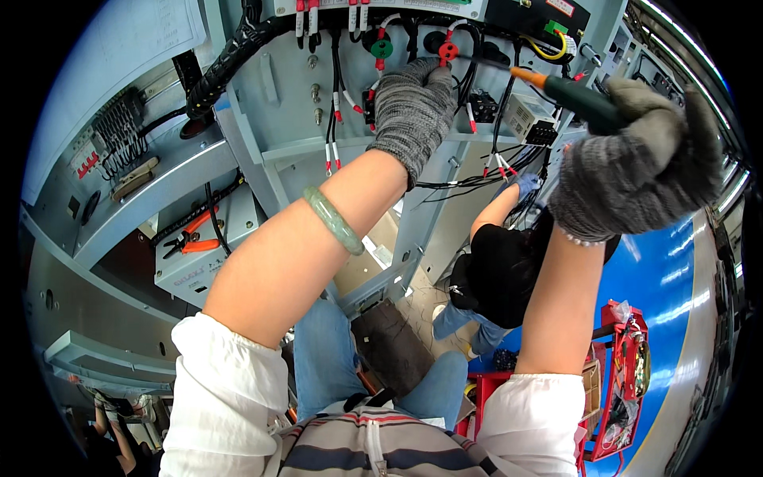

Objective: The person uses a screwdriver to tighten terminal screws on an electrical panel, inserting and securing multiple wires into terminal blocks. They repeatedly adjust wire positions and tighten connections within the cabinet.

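My right hand, in a grey knitted glove, is wrapped round the dark green and orange handle of a screwdriver. Its thin dark shaft points left, toward a small round red terminal part on the cabinet panel. My left hand, gloved too, is closed just below that red part, with its fingertips close against it; what they pinch is hidden. A similar green round part sits to the left. Black wires with white and red sleeved ends hang beside my left hand.
Another person in a black shirt works below, a blue-gloved hand among cables. Orange-handled pliers lie on a grey box at left. A small white power unit is mounted at right. A red tool cart stands at lower right.
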Demonstrator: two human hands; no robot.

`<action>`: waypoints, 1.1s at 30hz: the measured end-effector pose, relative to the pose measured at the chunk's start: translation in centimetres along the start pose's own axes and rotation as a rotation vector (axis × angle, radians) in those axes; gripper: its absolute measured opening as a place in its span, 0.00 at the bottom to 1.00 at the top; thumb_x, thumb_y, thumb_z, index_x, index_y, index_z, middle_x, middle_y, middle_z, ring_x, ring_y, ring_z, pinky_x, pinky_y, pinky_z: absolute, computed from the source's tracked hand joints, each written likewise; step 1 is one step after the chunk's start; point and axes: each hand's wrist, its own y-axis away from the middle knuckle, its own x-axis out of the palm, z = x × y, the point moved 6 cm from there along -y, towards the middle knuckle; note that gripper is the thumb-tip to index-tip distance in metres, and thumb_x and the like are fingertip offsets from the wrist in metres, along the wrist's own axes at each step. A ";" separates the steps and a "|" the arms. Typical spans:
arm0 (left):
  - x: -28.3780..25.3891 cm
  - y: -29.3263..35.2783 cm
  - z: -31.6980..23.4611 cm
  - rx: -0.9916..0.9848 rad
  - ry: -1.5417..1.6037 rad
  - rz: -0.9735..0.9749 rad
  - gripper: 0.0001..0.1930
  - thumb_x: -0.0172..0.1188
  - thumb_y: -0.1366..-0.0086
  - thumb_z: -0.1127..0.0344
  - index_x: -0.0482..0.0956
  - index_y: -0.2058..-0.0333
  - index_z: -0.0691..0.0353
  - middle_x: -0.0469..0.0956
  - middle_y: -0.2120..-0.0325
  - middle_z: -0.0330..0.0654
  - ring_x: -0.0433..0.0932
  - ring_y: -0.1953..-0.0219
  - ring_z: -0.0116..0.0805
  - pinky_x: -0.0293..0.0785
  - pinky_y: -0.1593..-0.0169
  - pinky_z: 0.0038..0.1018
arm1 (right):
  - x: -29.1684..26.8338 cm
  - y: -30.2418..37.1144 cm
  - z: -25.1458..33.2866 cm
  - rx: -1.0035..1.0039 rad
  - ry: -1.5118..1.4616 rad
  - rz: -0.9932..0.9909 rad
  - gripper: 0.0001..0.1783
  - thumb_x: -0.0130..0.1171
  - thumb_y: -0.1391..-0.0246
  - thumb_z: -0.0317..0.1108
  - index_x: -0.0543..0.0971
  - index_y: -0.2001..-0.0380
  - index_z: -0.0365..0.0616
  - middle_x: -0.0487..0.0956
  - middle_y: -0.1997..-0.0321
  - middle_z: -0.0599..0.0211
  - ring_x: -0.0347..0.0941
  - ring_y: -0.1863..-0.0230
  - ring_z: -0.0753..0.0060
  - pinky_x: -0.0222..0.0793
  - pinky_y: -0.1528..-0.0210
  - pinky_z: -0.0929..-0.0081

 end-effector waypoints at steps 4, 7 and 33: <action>0.0 0.0 -0.3 -0.048 -0.043 0.058 0.17 0.50 0.40 0.55 0.78 0.60 0.62 0.78 0.68 0.52 0.77 0.64 0.47 0.70 0.55 0.35 | 0.8 -0.2 -0.5 0.145 -0.086 0.029 0.19 0.55 0.49 0.41 0.73 0.64 0.32 0.78 0.77 0.59 0.76 0.78 0.72 0.76 0.72 0.81; 0.0 0.2 -0.2 -0.041 0.036 0.026 0.17 0.50 0.40 0.55 0.78 0.60 0.62 0.78 0.67 0.52 0.77 0.64 0.47 0.70 0.55 0.35 | 1.4 -0.6 1.6 0.200 -0.322 -0.167 0.20 0.55 0.49 0.41 0.72 0.62 0.32 0.79 0.75 0.57 0.76 0.78 0.71 0.77 0.72 0.79; 0.5 -0.6 0.1 0.100 -0.021 -0.087 0.16 0.50 0.41 0.58 0.78 0.61 0.60 0.78 0.68 0.52 0.78 0.65 0.47 0.72 0.56 0.35 | 0.2 2.3 6.5 0.363 -0.172 0.432 0.13 0.58 0.49 0.31 0.75 0.59 0.43 0.77 0.59 0.62 0.73 0.56 0.69 0.69 0.52 0.72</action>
